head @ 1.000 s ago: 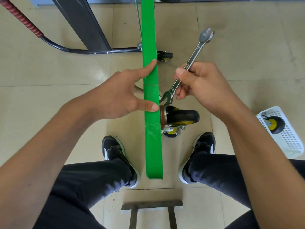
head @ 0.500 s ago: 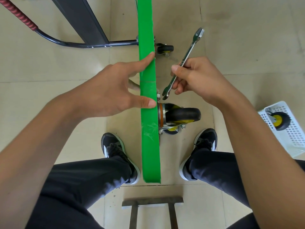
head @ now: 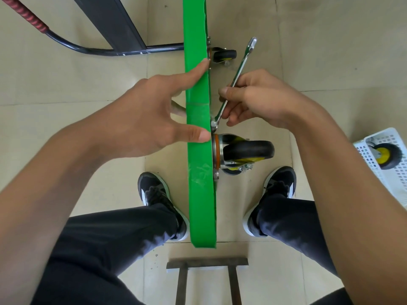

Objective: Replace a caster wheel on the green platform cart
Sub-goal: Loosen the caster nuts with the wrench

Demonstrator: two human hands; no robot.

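Observation:
The green platform cart (head: 199,177) stands on its edge between my feet. A black caster wheel (head: 247,150) with a yellow hub is mounted on its right face, and a second caster (head: 222,55) sits farther away. My left hand (head: 141,122) holds the cart's edge, with index finger and thumb on the green edge and other fingers behind it. My right hand (head: 253,99) grips a silver wrench (head: 236,78). Its lower end sits on a bolt at the caster's mounting plate; the upper end points away.
A white perforated basket (head: 374,172) at the right holds a spare wheel with a yellow hub (head: 385,155). The cart's black handle bar (head: 105,50) with a red grip lies on the tiled floor at the upper left. A dark metal frame (head: 207,263) is near my knees.
The wrench's lower end has dropped closer to the cart and now sits on the bolt above the caster. The left hand stays on the cart's edge.

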